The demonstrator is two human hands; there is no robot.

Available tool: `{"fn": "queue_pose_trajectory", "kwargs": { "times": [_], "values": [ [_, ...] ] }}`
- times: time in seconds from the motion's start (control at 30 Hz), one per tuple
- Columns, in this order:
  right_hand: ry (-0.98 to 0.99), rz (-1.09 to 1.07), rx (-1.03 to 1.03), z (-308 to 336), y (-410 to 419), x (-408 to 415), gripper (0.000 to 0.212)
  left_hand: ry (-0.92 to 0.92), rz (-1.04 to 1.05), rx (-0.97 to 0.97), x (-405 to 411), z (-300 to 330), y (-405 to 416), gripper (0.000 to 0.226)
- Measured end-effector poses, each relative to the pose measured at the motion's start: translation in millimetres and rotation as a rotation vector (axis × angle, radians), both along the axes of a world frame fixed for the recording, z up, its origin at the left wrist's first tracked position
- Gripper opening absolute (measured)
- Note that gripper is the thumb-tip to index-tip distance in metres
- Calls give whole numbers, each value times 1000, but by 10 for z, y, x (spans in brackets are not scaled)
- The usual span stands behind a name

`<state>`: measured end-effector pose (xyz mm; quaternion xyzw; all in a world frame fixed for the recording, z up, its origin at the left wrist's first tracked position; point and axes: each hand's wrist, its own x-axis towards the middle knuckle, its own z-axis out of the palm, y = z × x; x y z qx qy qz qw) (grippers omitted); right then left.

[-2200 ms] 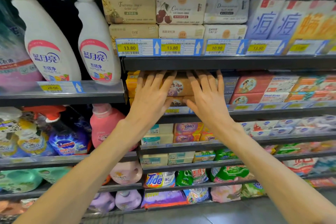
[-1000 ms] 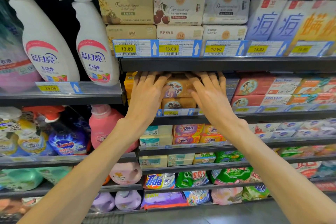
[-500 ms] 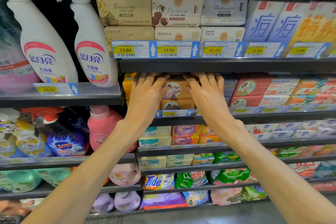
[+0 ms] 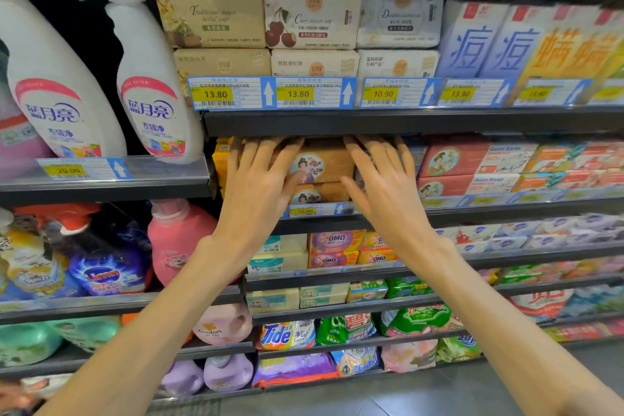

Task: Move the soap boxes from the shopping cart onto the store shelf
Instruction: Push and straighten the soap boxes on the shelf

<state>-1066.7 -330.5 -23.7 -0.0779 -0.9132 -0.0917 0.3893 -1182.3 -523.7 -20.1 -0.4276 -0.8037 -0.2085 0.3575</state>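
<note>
I'm pressing both hands flat, fingers straight: left hand and right hand either side of the brown soap boxes on the store shelf. Uneven pushing could be skewing the top box, knocking neighbours just beside my right hand.

I see two brown soap boxes stacked flat on the store shelf, under the shelf above; the upper soap box is tan-brown with a round picture of a figure and flowers on its front face, facing me; the lower soap box carries the same round picture, its lower part hidden behind the price strip; yellow boxes stand just beside them on the left; the cart is out of my view.
</note>
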Motion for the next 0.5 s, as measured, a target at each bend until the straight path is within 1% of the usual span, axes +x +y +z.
{"fn": "queue_pose_trajectory", "kwargs": {
  "times": [0.07, 0.17, 0.27, 0.4, 0.5],
  "values": [
    [5, 16, -26, -58, 46, 155, 53, 47, -65, -20, 74, -14, 18, 45],
    [17, 14, -46, -138, 125, 412, 50, 60, -199, -72, 213, -40, 149, 45],
    [8, -50, -67, -189, 196, 655, 48, 38, -291, -58, 353, -77, 305, 38],
    [22, -132, -72, -334, 316, 898, 41, -2, -379, -44, 565, -198, 401, 31],
    [-72, -110, -55, -430, 374, 951, 41, -51, -394, -118, 725, -371, 485, 35]
  ]
}}
